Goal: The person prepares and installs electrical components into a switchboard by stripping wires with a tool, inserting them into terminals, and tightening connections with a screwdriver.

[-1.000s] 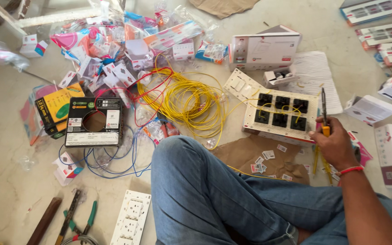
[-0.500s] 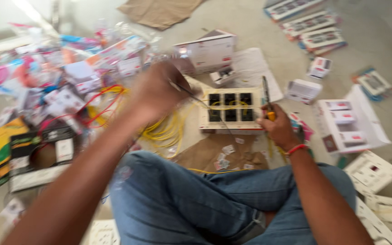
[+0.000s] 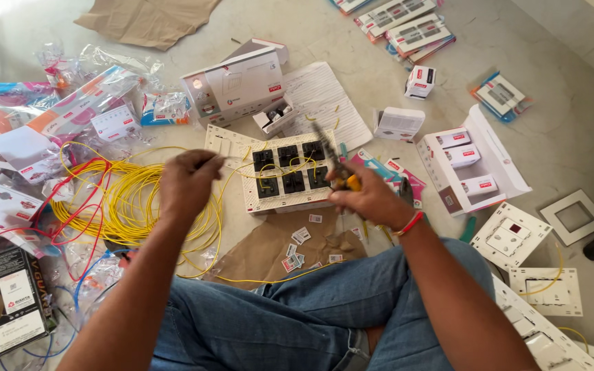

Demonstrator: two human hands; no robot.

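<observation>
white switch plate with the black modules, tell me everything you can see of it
The white switch plate lies flat on the pale floor, back side up, just ahead of the person's knees. Six black square modules sit in two rows of three, linked by short yellow wire loops. It looks like plastic. Its near edge meets a brown cardboard sheet. The right hand holds yellow-handled pliers over its right end; whether they touch it is unclear.

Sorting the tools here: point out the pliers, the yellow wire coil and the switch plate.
pliers (image 3: 329,152), head view, on the dark jaws.
yellow wire coil (image 3: 132,206), head view, on its loops.
switch plate (image 3: 280,200), head view, on its white lower edge.
</observation>
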